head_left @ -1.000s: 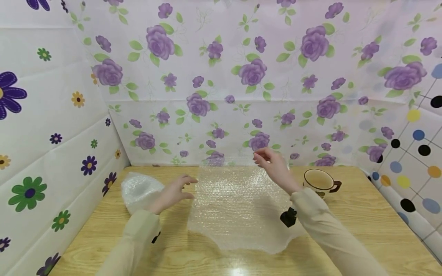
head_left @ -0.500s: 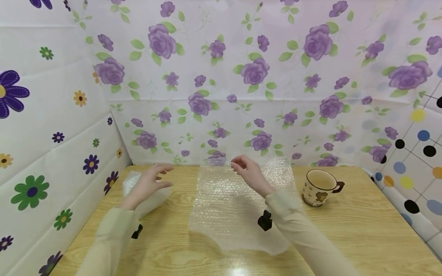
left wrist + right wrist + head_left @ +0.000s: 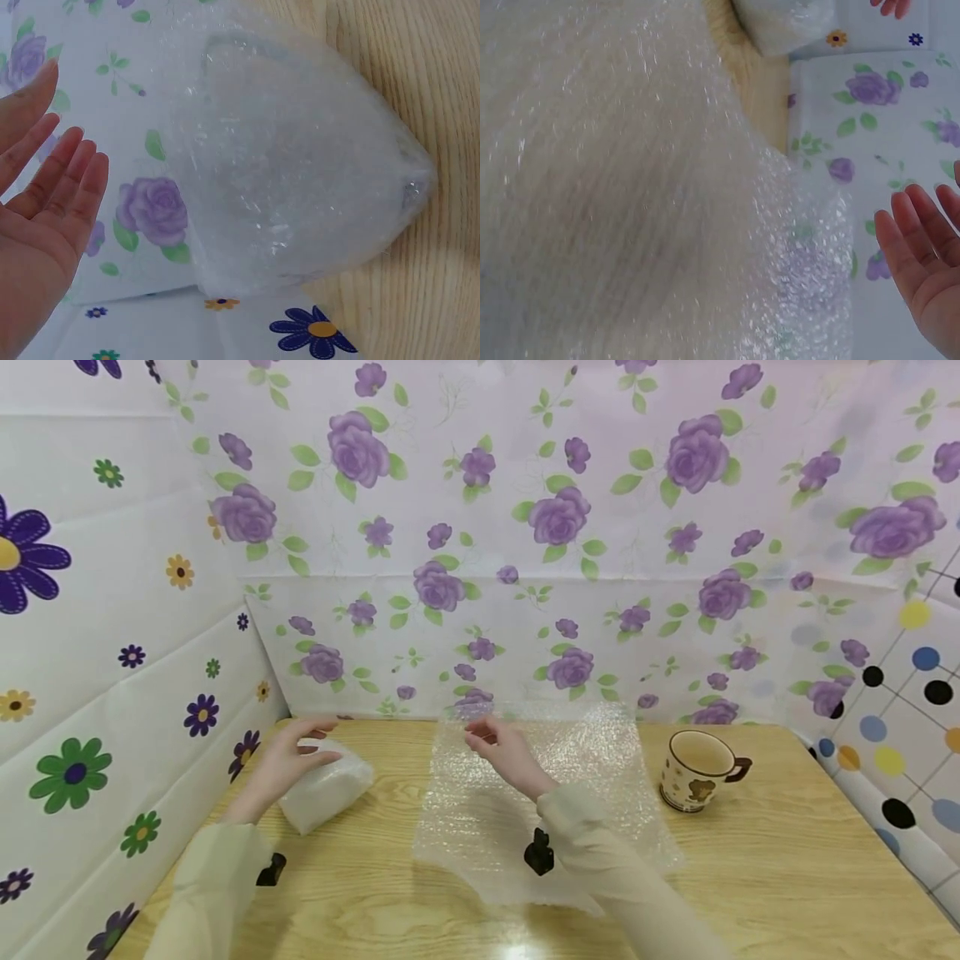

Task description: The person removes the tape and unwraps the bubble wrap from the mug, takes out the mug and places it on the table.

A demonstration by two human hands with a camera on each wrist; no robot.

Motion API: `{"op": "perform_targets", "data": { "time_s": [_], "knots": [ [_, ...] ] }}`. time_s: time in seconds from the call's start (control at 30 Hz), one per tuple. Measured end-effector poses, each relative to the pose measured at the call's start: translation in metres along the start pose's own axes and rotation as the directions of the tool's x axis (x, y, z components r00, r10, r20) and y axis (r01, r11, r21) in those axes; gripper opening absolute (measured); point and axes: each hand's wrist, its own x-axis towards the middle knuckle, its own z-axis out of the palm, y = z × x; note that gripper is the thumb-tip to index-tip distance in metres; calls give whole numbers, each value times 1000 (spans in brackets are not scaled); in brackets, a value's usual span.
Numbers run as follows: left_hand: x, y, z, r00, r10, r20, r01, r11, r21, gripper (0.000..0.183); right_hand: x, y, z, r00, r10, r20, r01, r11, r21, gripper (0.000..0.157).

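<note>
A bundle wrapped in bubble wrap (image 3: 333,792) lies at the table's left side; what is inside is hidden. Above it hovers my left hand (image 3: 283,768), holding nothing. In the left wrist view that hand (image 3: 41,217) has its fingers apart from the bundle (image 3: 300,172). A clear sheet of bubble wrap (image 3: 480,843) is spread over the middle of the table, its far edge reaching the floral cloth. My right hand (image 3: 510,758) is raised above this sheet with loosely bent fingers. Seen from the right wrist, the hand (image 3: 930,262) holds nothing.
A cream mug (image 3: 693,777) with brown patterns and a brown handle stands upright right of the sheet. Behind the wooden table (image 3: 780,860) hangs a floral cloth (image 3: 495,543). Patterned cloths also border the left and right sides.
Both hands have moved left, away from the sheet's far right part and its left edge. The left hand is now over the wrapped bundle. The mug has come into fuller view.
</note>
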Motion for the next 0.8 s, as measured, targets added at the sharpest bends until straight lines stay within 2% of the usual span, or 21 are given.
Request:
{"op": "perform_targets", "data": {
  "time_s": [0.23, 0.37, 0.6, 0.8],
  "knots": [
    [-8, -13, -12, 996, -67, -66, 70, 996, 49, 44, 2, -1, 21, 998, -27, 50, 29, 999, -29, 25],
    [-13, -18, -18, 991, -85, -106, 91, 994, 52, 44, 3, -1, 33, 997, -17, 76, 17, 1000, -3, 25],
    [-22, -29, -28, 971, -121, -208, 130, 991, 29, 45, 3, -2, 58, 986, 29, 165, -33, 999, 25, 34],
    [-29, -36, -34, 961, -168, -219, 182, 982, 46, 48, 3, -7, 75, 977, 62, 205, -69, 997, 25, 38]
  ]
}}
